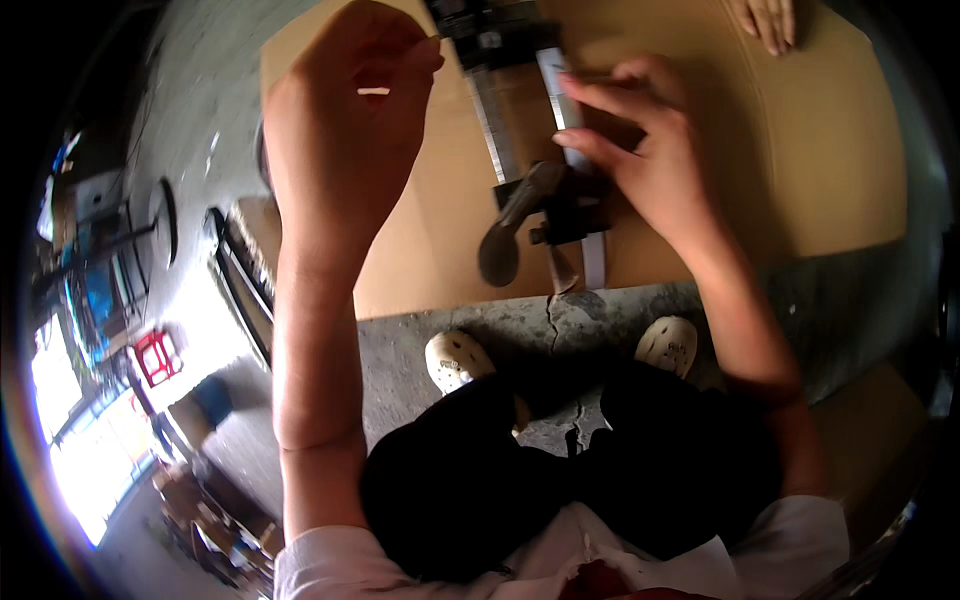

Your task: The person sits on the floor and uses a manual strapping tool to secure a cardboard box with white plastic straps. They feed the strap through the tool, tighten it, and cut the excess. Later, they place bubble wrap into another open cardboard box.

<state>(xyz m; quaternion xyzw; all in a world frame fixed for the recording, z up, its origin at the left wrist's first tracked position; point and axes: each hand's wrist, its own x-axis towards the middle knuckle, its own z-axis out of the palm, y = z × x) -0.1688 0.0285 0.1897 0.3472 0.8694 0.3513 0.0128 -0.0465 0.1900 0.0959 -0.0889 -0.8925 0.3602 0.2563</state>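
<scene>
A person's left hand (350, 100), raised with wrist bent, pinches a thin strand-like object (374, 91). The right hand (640, 140) presses flat, fingers spread, on a metal ruler (560, 100) over cardboard (800, 150).

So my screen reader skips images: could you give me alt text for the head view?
Seen from above, a crouching person's right hand presses a metal ruler onto a cardboard sheet on the concrete floor, beside a dark cutting tool. The left hand is raised; another person's fingers touch the far edge.
</scene>
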